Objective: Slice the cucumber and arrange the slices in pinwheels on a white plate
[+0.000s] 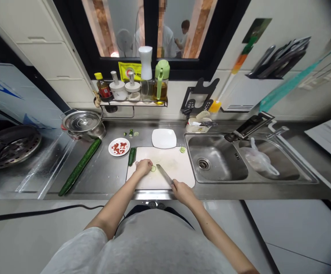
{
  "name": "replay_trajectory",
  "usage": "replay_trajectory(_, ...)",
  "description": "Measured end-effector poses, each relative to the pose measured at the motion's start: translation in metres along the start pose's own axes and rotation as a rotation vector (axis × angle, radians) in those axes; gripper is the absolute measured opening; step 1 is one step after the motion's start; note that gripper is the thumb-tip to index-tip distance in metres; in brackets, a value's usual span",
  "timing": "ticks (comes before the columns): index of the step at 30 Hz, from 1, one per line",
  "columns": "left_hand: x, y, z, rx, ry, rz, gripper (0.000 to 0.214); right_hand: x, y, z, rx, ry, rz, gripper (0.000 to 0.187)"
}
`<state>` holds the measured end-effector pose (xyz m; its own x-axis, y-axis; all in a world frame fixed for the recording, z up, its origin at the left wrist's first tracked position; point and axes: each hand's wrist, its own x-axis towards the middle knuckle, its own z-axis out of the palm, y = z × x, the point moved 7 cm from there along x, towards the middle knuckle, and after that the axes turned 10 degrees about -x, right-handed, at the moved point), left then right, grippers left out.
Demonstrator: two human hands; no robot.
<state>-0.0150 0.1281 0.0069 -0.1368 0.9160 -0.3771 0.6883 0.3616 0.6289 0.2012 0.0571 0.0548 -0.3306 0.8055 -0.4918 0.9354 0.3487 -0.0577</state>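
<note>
On the white cutting board [176, 167] my left hand [143, 166] is curled over a short piece of cucumber, whose cut face [153, 168] shows beside my fingers. My right hand [182, 190] grips the handle of a knife [164, 173], and its blade points toward that cut face. A dark green cucumber piece [131, 156] lies at the board's left edge. One loose slice [183, 150] rests at the board's far right corner.
A whole cucumber [81, 165] lies on the steel counter to the left. Behind the board are a small dish of red pieces [119, 147], an empty white plate [163, 138] and a lidded pot [82, 123]. A double sink [219, 160] sits at right, a bottle rack [133, 102] on the wall.
</note>
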Motion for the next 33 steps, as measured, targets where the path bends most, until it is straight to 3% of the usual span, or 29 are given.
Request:
replay_trajectory(9,-0.001,-0.007,0.0,0.063,-0.003,0.06,0.029,0.012,-0.017,0.001,-0.072,-0.012,-0.05,0.025)
replay_trajectory(33,-0.003,-0.005,0.004,0.088,0.002,0.056,0.031,0.027,-0.025,-0.002,-0.134,-0.087,-0.112,0.029)
